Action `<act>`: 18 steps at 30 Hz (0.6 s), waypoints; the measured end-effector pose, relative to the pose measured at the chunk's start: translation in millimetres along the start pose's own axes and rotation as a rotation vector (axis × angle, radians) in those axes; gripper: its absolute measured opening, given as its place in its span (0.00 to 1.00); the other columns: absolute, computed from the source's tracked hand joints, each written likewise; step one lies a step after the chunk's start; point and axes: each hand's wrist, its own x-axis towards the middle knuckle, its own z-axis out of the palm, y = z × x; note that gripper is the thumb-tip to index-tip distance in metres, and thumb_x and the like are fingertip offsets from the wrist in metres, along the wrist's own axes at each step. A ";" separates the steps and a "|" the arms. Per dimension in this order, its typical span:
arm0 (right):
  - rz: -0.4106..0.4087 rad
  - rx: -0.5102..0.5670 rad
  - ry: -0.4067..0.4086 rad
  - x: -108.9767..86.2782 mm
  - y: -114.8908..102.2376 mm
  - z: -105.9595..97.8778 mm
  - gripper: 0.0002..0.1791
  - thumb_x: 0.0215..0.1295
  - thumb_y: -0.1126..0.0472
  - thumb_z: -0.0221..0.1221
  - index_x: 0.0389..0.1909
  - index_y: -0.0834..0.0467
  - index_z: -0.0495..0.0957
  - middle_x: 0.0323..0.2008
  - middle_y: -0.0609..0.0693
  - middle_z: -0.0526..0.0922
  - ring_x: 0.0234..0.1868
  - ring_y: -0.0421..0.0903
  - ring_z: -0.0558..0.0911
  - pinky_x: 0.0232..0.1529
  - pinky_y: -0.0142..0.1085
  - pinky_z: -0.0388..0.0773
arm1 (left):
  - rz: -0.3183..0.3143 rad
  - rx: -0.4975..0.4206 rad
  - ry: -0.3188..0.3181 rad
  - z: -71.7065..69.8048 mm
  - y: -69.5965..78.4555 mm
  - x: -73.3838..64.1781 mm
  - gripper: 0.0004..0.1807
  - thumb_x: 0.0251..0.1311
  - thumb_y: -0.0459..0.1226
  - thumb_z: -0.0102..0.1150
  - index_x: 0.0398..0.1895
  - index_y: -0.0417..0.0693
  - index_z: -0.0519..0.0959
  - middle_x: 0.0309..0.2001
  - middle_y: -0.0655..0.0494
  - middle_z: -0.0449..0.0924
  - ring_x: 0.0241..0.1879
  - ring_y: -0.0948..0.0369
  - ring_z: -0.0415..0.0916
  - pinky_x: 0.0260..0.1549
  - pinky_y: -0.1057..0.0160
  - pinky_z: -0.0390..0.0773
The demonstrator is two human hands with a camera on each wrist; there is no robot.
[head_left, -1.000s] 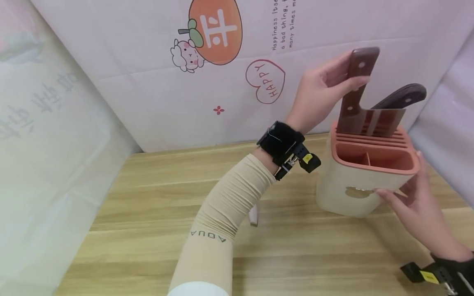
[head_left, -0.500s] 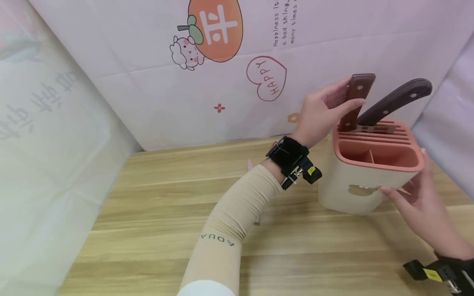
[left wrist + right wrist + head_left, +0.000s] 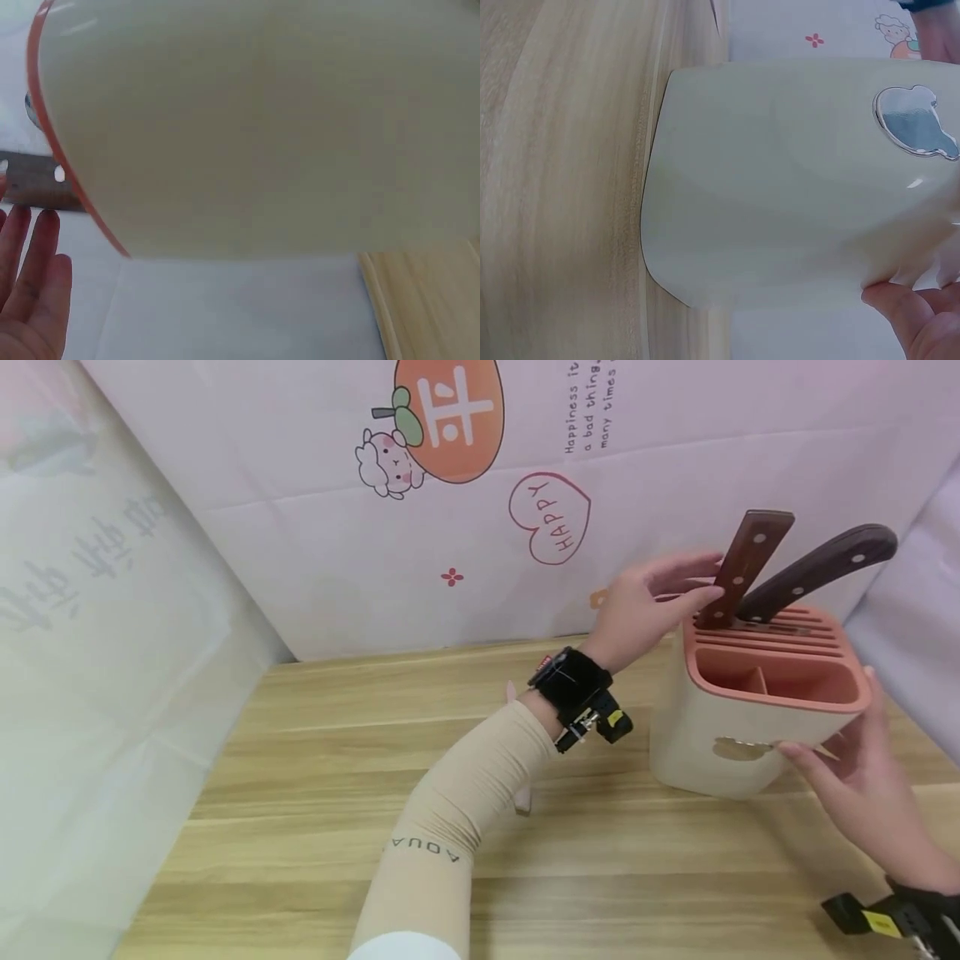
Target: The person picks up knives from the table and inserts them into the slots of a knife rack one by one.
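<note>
A cream knife holder [image 3: 693,735] with an orange slotted top stands at the right of the table. Its slots hold a cleaver, whose brown handle [image 3: 742,572] sticks up, and a second knife with a dark curved handle [image 3: 828,564]. Beside the cleaver handle is my left hand [image 3: 637,610], its fingers loosely extended; in the left wrist view the fingertips [image 3: 46,217] lie at the handle's edge. My right hand [image 3: 862,793] grips the holder's front right side, thumb on the front near the shiny badge. Both blades are mostly hidden in the slots.
Two open compartments [image 3: 810,681] form the front of the holder's top. A slim pale pink object [image 3: 522,800] lies on the wooden table [image 3: 300,827], partly under my left forearm. A printed white sheet [image 3: 315,568] hangs close behind.
The cleaver went down into a slot, its blade sinking from view. My left fingers have since loosened from its handle, which now leans further right. The right hand stays on the holder.
</note>
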 end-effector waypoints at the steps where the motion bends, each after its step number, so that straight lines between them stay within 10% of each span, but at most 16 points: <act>1: 0.001 0.000 -0.001 -0.2 0.4 -0.1 0.56 0.58 0.82 0.56 0.76 0.46 0.36 0.71 0.53 0.56 0.57 0.34 0.70 0.48 0.14 0.69 | -0.003 0.011 -0.012 -4.2 0.3 -4.6 0.20 0.65 0.33 0.60 0.60 0.45 0.75 0.52 0.57 0.81 0.45 0.76 0.75 0.46 0.80 0.73; 12: -0.045 0.041 0.022 2.8 12.9 -3.8 0.54 0.57 0.84 0.56 0.76 0.50 0.38 0.70 0.55 0.57 0.61 0.38 0.68 0.48 0.14 0.69 | -0.008 0.105 -0.205 -50.0 -15.7 -84.3 0.17 0.66 0.27 0.54 0.58 0.34 0.74 0.57 0.41 0.76 0.50 0.63 0.76 0.51 0.72 0.75; 18: -0.055 0.048 0.016 5.0 18.8 1.3 0.55 0.55 0.84 0.57 0.76 0.51 0.40 0.69 0.54 0.58 0.61 0.37 0.68 0.48 0.13 0.69 | 0.074 0.360 -0.320 -95.5 -68.3 -122.9 0.22 0.63 0.32 0.61 0.60 0.42 0.74 0.60 0.50 0.75 0.58 0.65 0.69 0.58 0.68 0.71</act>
